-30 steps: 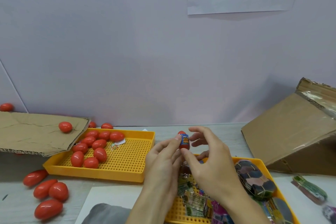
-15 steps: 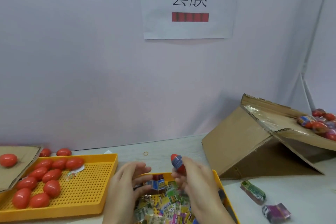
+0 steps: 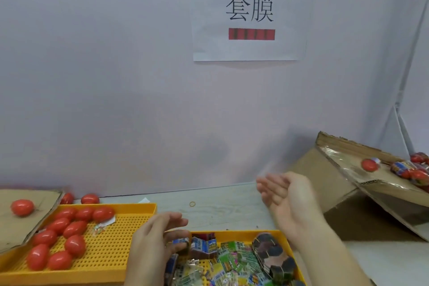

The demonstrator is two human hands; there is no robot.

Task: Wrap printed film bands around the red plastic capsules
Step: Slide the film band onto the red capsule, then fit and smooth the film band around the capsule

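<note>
My right hand [image 3: 287,195] is raised above the table, fingers straight and spread, holding nothing. A banded red capsule [image 3: 370,165] lies on the cardboard ramp [image 3: 336,179] to its right, near a pile of other banded capsules [image 3: 415,170]. My left hand [image 3: 151,244] hovers over the near-left corner of the yellow film tray [image 3: 234,233], its blurred fingers loosely bent just above the printed film bands [image 3: 222,260]. Several plain red capsules [image 3: 69,227] lie in the left yellow tray [image 3: 130,205].
A cardboard sheet [image 3: 27,223] at the left carries one red capsule [image 3: 22,207]; two more lie behind the left tray. A rubber band [image 3: 192,204] lies on the table. A bundle of dark bands [image 3: 274,255] fills the film tray's right side. A paper sign [image 3: 250,18] hangs on the wall.
My right hand let go of the banded capsule, which now lies on the right ramp; the hand is open and lifted. My left hand dropped toward the film bands. The view swung right.
</note>
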